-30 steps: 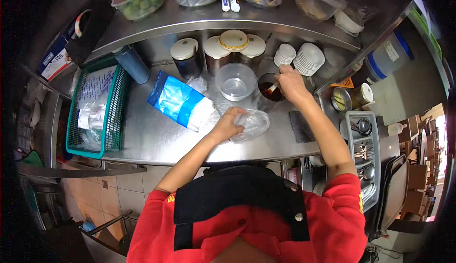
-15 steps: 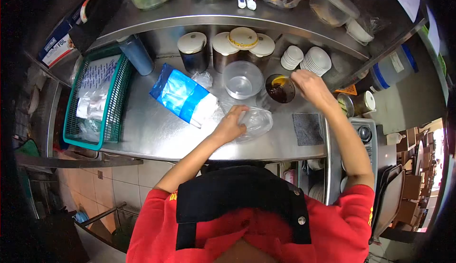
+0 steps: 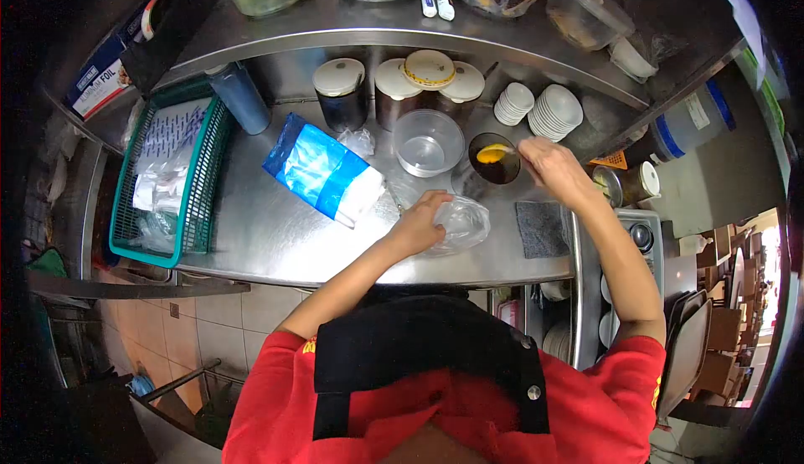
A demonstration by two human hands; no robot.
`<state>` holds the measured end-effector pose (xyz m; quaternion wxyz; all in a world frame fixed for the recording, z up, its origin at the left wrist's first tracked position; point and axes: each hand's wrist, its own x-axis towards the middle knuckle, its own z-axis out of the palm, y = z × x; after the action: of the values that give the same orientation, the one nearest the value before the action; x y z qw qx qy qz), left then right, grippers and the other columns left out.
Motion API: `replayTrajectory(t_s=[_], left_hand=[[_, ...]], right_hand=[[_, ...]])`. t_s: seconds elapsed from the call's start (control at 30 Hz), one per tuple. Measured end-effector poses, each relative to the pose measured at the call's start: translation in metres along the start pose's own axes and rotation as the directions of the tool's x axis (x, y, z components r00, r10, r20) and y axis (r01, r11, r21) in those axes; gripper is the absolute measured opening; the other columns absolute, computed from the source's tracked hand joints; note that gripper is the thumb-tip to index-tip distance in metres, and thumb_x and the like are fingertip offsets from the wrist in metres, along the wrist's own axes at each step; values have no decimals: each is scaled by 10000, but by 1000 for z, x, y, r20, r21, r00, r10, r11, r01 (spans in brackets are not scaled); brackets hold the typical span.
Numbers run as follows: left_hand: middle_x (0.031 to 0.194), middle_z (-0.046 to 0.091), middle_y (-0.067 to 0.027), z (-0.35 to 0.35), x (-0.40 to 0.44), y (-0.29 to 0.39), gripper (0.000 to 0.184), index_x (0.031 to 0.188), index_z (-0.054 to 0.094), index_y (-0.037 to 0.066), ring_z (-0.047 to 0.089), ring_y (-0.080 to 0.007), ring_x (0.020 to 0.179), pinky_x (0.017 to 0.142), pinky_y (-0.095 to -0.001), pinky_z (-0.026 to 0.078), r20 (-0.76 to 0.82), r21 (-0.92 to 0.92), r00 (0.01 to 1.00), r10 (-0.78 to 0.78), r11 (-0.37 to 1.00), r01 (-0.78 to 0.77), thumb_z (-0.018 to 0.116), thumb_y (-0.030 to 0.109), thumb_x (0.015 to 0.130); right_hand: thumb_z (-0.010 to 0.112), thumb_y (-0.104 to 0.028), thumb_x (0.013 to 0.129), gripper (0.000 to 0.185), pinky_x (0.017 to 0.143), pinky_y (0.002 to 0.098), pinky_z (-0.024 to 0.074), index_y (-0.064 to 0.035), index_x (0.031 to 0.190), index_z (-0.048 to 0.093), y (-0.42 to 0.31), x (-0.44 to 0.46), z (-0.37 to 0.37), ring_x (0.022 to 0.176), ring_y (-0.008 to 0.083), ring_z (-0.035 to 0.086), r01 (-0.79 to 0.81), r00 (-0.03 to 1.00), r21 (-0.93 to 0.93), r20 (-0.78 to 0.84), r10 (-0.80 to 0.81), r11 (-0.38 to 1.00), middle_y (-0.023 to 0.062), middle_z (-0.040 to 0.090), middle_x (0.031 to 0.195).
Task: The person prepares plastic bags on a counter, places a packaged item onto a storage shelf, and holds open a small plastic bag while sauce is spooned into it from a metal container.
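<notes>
My left hand [image 3: 417, 225] grips the edge of a clear plastic bag [image 3: 462, 221] on the steel counter, with the bag's round shape to the right of the fingers. At the right, my right hand [image 3: 548, 162] is closed on the handle of a spoon [image 3: 494, 153] whose yellow-orange bowl is over the dark cup [image 3: 483, 172]. Dark liquid shows in that cup. Directly left of it stands a clear round tub [image 3: 429, 150]. A blue and white plastic pack [image 3: 322, 175] lies left of my left hand.
A green basket [image 3: 194, 200] stands at the left. Lidded canisters [image 3: 339, 95] and stacked white saucers [image 3: 555, 112] line the back, under a shelf [image 3: 377, 38] holding tubs. A grey cloth [image 3: 542, 229] lies at the right, before a cutlery tray [image 3: 657, 255].
My right hand has moved slightly right, and the spoon's yellow-orange bowl now shows over the cup. My left hand still holds the bag, which has opened out somewhat. The view has shifted.
</notes>
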<state>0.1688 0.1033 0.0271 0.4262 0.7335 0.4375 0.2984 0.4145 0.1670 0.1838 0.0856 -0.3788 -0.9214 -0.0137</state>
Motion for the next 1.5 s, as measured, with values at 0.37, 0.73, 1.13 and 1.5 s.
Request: replayTrajectory(t_s=[0.37, 0.73, 1.13, 1.5], left_hand=[[1379, 394, -186, 4, 0, -8, 572, 1267, 475, 55, 453, -361, 1224, 1017, -368, 389, 16, -19, 1000, 22, 1000, -22, 613, 30, 713], [1433, 328, -167, -6, 3, 14, 578, 1298, 459, 85, 415, -363, 1260, 1036, -371, 375, 58, 3, 998, -13, 1000, 13, 580, 12, 738], [1481, 195, -251, 17, 15, 35, 761, 1446, 291, 212, 439, -426, 1223, 995, -405, 410, 150, 104, 988, -23, 995, 8, 531, 6, 754], [1413, 200, -374, 41, 20, 26, 779, 1442, 302, 191, 582, -486, 961, 808, -455, 509, 68, 248, 994, 80, 964, -94, 554, 13, 726]], right_hand=[[581, 8, 763, 103, 594, 372, 443, 8, 784, 480, -7, -8, 0, 624, 295, 573, -245, 968, 148, 100, 232, 958, 137, 565, 665], [589, -46, 836, 74, 575, 339, 439, 4, 849, 537, -10, 5, 33, 594, 243, 543, -316, 927, 414, -58, 371, 854, 137, 568, 681], [529, -27, 790, 117, 681, 425, 502, -38, 906, 534, 21, 14, 57, 805, 368, 594, -10, 992, -48, -123, 4, 999, 164, 600, 837], [527, -37, 796, 131, 674, 462, 481, -42, 911, 588, 1, 10, 65, 814, 386, 606, -258, 966, 130, 39, 255, 957, 177, 639, 870]])
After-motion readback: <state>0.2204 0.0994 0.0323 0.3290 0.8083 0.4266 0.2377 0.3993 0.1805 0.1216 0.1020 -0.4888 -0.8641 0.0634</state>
